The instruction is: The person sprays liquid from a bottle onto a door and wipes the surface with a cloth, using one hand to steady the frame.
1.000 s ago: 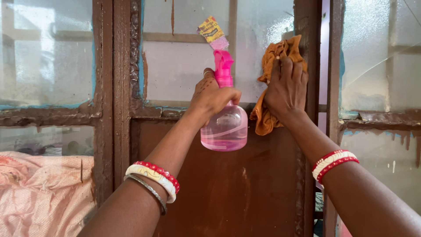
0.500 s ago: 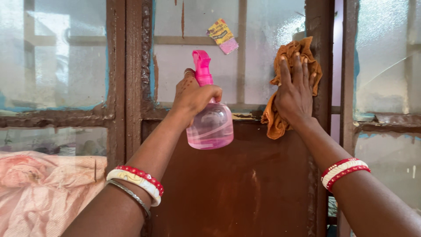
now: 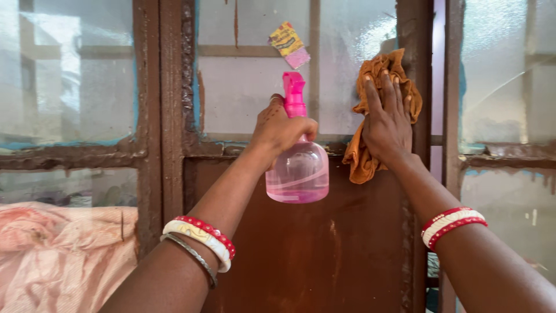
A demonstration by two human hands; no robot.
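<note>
Hands are working at a window w/ a rusty brown frame (image 3: 174, 145). The left hand (image 3: 281, 128) is sitting near the centre of the view and is closing round the neck of a pink spray bottle (image 3: 297, 171); the fingers are wrapping the neck just under the pink trigger head, and the round clear-pink body is hanging below the fist, at approx. 6 o'clock from it. The bottle is standing upright, in front of the lower edge of the glass pane (image 3: 249, 87) and the brown metal panel (image 3: 301, 255) under it. Whether the nozzle is touching the glass, this one cannot tell.

The right hand (image 3: 387, 119) is lying at 3 o'clock from the bottle, near it but apart. It is flat, fingers spreading and pointing to 12 o'clock, and it is pressing an orange cloth (image 3: 370, 116) against the glass and the vertical frame bar; so the hand is not closing, only pushing w/ the palm. The cloth is showing above the fingertips and is hanging down at 7 o'clock from the palm.

A small yellow and pink sticker (image 3: 289, 44) is sitting on the pane at 12 o'clock from the bottle. Both wrists are wearing red and white bangles (image 3: 200, 237). At 8 o'clock in the view, a pinkish fabric (image 3: 58, 249) is lying beside the frame.
</note>
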